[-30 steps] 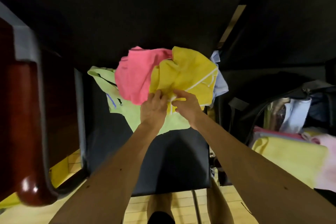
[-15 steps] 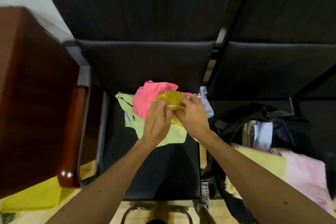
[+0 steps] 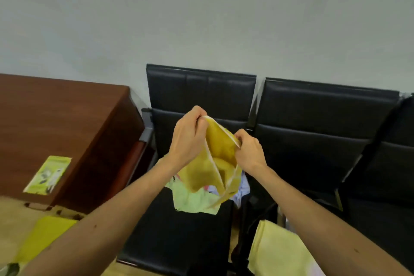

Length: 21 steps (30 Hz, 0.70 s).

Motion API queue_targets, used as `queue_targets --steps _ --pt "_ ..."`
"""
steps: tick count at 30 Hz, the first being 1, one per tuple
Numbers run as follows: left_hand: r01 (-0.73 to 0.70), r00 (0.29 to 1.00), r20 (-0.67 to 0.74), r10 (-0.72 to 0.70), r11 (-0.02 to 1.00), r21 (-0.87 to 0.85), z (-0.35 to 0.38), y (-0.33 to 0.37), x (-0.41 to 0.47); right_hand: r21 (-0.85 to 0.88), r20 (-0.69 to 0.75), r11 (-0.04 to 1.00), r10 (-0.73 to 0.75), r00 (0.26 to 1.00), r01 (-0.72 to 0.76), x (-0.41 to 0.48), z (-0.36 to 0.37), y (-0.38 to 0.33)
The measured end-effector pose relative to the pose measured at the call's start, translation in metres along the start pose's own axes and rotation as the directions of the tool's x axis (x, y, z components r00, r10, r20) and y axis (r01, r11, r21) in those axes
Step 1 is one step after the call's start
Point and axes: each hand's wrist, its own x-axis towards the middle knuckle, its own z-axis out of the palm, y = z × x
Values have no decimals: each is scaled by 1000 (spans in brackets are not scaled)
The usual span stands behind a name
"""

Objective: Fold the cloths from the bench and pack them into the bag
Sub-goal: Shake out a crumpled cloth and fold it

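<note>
Currently left hand [image 3: 187,135] and right hand [image 3: 248,149] each pinch white-trimmed edge of yellow cloth [image 3: 211,169], held aloft above bench seat [image 3: 179,235]. Risk: bunched hanging fabric hides corners; uneven grip likely gives skewed fold, or cloth slips onto pile.

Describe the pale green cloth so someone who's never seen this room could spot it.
Find the black bench against the grey wall and take its leftmost seat, beside the brown desk. The pale green cloth lies there, lighter than the darker yellow cloth held just above it.
</note>
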Motion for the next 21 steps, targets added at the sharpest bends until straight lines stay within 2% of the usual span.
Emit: queue_targets --steps 3,7,11,13,16,18,21 --pt "-7 995 -97 8 1000 15 -28 28 2 -51 38 999 -8 999 10 -15 -25 1" --pt "50 972 -230 -46 999 11 -68 52 2 -142 -23 990 1 1000 -4 -31 -63 0" --pt "84 964 -257 -68 995 54 -94 53 4 -177 -97 984 -3 995 -14 -37 -100 -14" --pt "113 970 -222 -94 991 76 -103 48 5 -188 -107 982 -31 994 10 -40 -113 -29" --pt "100 993 -91 -79 961 259 -119 31 6 -155 -86 987 -47 995 33 -49 -123 -68" --pt "33 999 -12 -31 944 328 -120 31 3 -2 -44 1000 -13 999 13 -53 -127 -93" --pt "-137 981 161 108 974 179 -114 53 -14 321 45 942 89 995 -99 -66 -127 -129"
